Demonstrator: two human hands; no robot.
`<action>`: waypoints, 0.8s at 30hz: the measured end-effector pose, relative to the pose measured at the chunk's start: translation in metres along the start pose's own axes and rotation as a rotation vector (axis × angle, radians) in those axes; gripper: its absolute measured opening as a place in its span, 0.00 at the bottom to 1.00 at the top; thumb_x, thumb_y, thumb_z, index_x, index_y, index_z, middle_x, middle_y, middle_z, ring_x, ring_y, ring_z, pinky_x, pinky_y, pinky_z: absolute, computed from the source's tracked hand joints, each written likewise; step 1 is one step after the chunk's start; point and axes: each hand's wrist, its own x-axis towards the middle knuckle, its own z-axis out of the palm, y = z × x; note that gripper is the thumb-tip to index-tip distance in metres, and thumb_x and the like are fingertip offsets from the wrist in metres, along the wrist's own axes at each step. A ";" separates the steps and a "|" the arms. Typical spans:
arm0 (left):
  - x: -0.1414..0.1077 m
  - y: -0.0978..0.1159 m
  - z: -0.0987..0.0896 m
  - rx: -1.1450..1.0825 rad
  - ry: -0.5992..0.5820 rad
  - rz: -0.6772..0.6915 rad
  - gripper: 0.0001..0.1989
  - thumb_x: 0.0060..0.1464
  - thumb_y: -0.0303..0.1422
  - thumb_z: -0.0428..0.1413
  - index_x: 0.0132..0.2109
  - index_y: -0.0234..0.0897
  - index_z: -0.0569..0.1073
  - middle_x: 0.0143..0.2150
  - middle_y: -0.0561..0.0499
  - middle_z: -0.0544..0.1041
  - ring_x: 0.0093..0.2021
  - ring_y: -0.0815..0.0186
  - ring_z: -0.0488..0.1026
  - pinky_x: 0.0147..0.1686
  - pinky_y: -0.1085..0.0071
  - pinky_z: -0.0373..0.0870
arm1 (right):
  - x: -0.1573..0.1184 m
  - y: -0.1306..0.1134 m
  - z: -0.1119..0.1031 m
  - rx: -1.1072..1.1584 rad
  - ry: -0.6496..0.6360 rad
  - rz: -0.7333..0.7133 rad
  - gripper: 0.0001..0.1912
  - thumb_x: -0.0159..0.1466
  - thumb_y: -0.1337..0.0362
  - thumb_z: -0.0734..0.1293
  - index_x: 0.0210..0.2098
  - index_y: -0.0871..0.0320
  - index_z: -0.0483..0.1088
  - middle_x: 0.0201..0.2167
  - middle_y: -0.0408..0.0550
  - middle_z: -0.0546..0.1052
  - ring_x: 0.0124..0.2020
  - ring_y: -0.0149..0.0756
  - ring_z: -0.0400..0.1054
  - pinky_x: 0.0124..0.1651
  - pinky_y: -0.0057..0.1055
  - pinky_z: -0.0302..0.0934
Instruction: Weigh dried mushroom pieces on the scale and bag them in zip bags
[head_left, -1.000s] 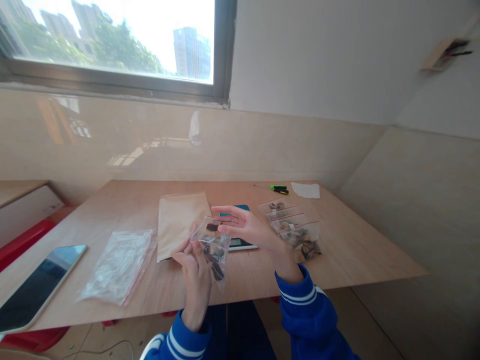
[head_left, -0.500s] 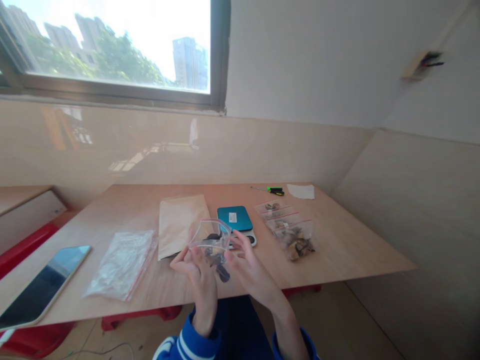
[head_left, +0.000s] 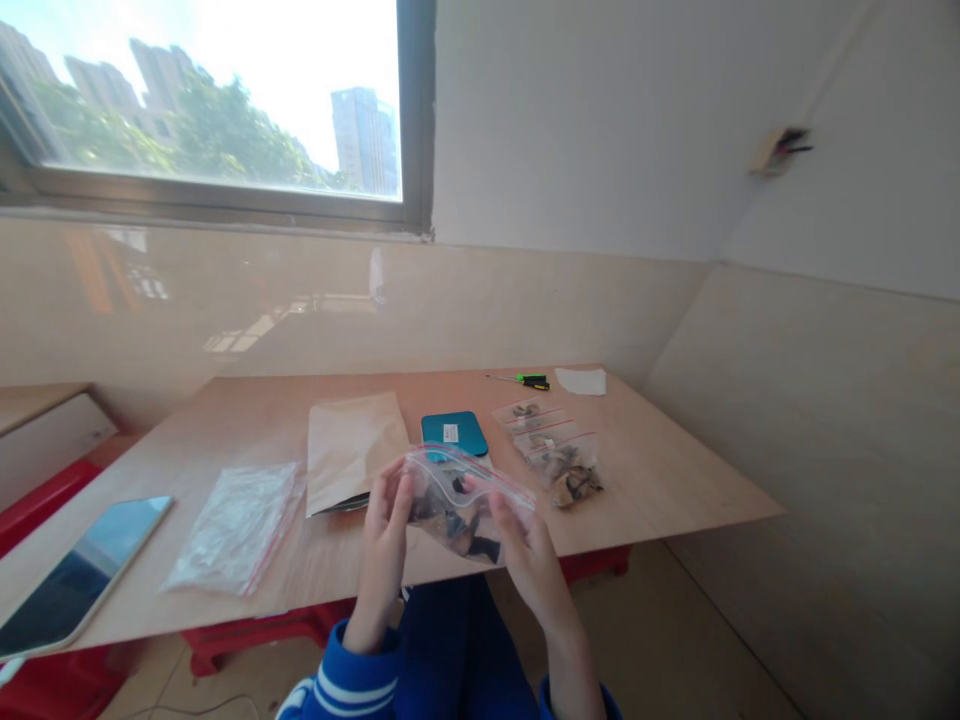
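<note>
Between my two hands is a clear zip bag (head_left: pixel 457 515) with a red line along its top, holding dark, dried-looking pieces. My left hand (head_left: pixel 386 530) pinches its upper left corner, and my right hand (head_left: pixel 529 550) grips its right side. The bag's mouth bulges in a wave, so part of the seal looks apart. Behind it a kitchen scale with a teal top (head_left: pixel 454 432) is partly covered by the bag. Several filled zip bags (head_left: pixel 577 485) overlap in a row right of the scale, with brown dried pieces inside.
A brown paper bag (head_left: pixel 352 445) lies left of the scale. Further left are a stack of clear zip bags (head_left: pixel 232 525) and a phone (head_left: pixel 82 580). Two screwdrivers (head_left: pixel 532 380) and a white paper piece (head_left: pixel 581 381) lie at the table's far edge. Red stools (head_left: pixel 262 632) stand beneath.
The zip bag's mouth has gone from held wide to drawn flatter, its top edge now stretched between both hands. My right hand has moved to the bag's right end. The view has shifted slightly right.
</note>
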 end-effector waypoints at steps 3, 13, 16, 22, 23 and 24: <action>0.005 0.000 -0.007 -0.032 -0.126 -0.075 0.16 0.51 0.45 0.58 0.38 0.36 0.74 0.34 0.48 0.80 0.36 0.61 0.77 0.38 0.68 0.74 | 0.002 0.002 -0.006 -0.021 -0.059 -0.018 0.20 0.66 0.49 0.61 0.45 0.53 0.77 0.50 0.50 0.78 0.56 0.44 0.68 0.61 0.42 0.60; -0.015 -0.005 -0.012 -0.098 0.024 -0.176 0.14 0.50 0.43 0.60 0.34 0.36 0.71 0.24 0.56 0.74 0.24 0.71 0.70 0.25 0.78 0.67 | 0.005 0.016 -0.012 0.112 0.107 0.126 0.24 0.59 0.43 0.65 0.41 0.58 0.73 0.33 0.55 0.82 0.39 0.50 0.77 0.45 0.44 0.69; -0.017 -0.005 -0.011 -0.136 0.017 -0.172 0.15 0.52 0.44 0.59 0.37 0.38 0.70 0.25 0.56 0.74 0.24 0.72 0.70 0.24 0.79 0.66 | 0.007 0.020 -0.011 0.154 0.147 0.150 0.24 0.57 0.44 0.68 0.40 0.58 0.73 0.31 0.53 0.82 0.34 0.48 0.77 0.40 0.41 0.70; -0.018 -0.007 -0.012 -0.085 0.014 -0.124 0.14 0.53 0.44 0.58 0.35 0.37 0.70 0.26 0.55 0.75 0.22 0.72 0.68 0.22 0.78 0.65 | 0.009 0.022 -0.014 0.231 0.297 0.153 0.19 0.54 0.48 0.72 0.32 0.57 0.71 0.27 0.49 0.81 0.29 0.41 0.77 0.39 0.37 0.70; -0.018 -0.007 -0.012 -0.078 0.016 -0.129 0.14 0.53 0.44 0.58 0.35 0.37 0.70 0.26 0.55 0.75 0.21 0.72 0.68 0.22 0.78 0.65 | 0.009 0.021 -0.016 0.227 0.309 0.153 0.19 0.53 0.48 0.72 0.32 0.58 0.72 0.28 0.50 0.82 0.30 0.41 0.77 0.40 0.37 0.70; -0.017 -0.008 -0.013 -0.071 0.019 -0.132 0.14 0.53 0.44 0.58 0.35 0.37 0.70 0.27 0.54 0.76 0.21 0.72 0.68 0.21 0.78 0.65 | 0.008 0.021 -0.017 0.218 0.319 0.155 0.19 0.53 0.48 0.72 0.31 0.58 0.73 0.28 0.51 0.82 0.31 0.41 0.76 0.41 0.37 0.69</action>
